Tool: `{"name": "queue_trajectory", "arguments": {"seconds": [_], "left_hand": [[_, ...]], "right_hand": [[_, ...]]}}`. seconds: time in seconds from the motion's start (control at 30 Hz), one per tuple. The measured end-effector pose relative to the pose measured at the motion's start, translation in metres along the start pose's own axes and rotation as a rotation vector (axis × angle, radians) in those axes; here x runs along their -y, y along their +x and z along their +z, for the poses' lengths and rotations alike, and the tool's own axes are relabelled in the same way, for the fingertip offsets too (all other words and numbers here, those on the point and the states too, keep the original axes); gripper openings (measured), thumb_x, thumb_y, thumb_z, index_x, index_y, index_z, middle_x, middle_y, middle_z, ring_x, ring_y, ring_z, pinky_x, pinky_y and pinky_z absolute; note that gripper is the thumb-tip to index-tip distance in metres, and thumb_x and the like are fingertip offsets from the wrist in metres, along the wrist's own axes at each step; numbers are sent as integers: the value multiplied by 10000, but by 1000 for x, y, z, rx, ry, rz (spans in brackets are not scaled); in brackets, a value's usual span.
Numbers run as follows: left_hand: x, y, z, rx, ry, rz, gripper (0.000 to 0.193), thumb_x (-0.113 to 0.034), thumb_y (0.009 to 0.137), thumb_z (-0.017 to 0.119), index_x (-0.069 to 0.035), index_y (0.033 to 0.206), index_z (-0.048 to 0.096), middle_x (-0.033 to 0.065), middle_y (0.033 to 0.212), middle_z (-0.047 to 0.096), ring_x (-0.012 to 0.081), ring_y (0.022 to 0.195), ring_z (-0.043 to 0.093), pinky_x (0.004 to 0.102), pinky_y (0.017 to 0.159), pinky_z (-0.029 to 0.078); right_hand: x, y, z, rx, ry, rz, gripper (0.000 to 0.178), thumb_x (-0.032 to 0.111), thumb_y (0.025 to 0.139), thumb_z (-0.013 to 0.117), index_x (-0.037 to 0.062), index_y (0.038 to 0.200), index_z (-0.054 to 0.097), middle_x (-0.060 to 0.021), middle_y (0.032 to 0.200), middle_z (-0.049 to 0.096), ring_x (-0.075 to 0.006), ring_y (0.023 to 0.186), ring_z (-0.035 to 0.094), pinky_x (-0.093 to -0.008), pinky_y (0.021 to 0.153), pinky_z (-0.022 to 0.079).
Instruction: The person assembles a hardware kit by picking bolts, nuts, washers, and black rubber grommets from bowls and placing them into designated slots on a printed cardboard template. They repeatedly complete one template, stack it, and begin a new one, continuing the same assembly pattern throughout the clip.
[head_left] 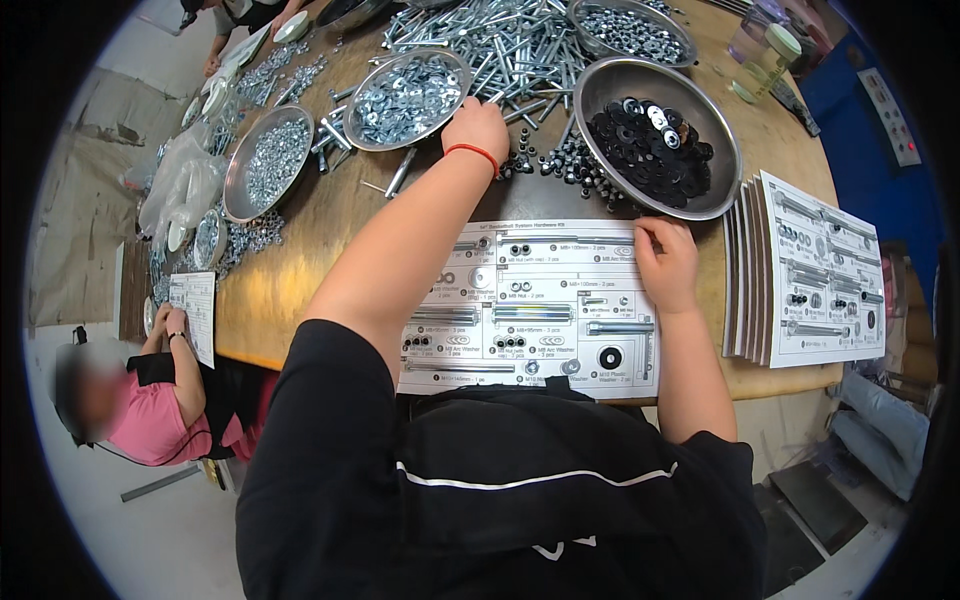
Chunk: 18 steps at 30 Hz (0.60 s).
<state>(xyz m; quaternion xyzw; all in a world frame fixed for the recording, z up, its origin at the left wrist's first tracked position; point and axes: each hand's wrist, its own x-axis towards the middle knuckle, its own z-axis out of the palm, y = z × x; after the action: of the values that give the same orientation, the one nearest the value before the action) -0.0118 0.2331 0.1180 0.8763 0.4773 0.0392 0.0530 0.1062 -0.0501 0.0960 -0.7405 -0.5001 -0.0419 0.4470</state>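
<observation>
My left hand [478, 128], with a red cord round the wrist, reaches over the near side of a heap of silver bolts [500, 55]. Its fingers curl down, and what they hold is hidden. A bowl of silver washers [408, 98] stands just left of it. Curled at the upper right corner of a white printed parts card [530, 300] is my right hand [668, 262], its thumb and fingertips together; I cannot make out anything in them. The card lies before me, with pictures of bolts, nuts and washers. Beyond my right hand sits a metal bowl of black washers [650, 150].
Black cap nuts [580, 165] lie scattered by the black-washer bowl. A stack of printed cards [815, 280] stands at right. Further left are a bowl of small silver nuts [275, 160] and a plastic bag [188, 185]. A co-worker in pink [160, 415] sits at left; another person is at far left.
</observation>
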Motion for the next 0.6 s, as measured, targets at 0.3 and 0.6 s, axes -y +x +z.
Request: {"name": "queue_trajectory", "arguments": {"seconds": [0.3,0.6], "left_hand": [[15,29,0,262,-142,-13,359,-277,894,529,30,954,705,186,859,706,322,655,687,433,655,558],[-29,-117,-58,487,-1652,-31,174,-246,969,586,-100,980,679,-26,905,656,48,805,552,209,644,414]], "right_hand": [[-5,2,-1,-65,11,-32,85,55,796,664,41,876,692,-108,785,649,-279,731,599,-365,666,480],[67,10,-12,292,729,408,214,153,927,629,-16,1056,654,-45,874,686,-95,721,591,-249,638,467]]}}
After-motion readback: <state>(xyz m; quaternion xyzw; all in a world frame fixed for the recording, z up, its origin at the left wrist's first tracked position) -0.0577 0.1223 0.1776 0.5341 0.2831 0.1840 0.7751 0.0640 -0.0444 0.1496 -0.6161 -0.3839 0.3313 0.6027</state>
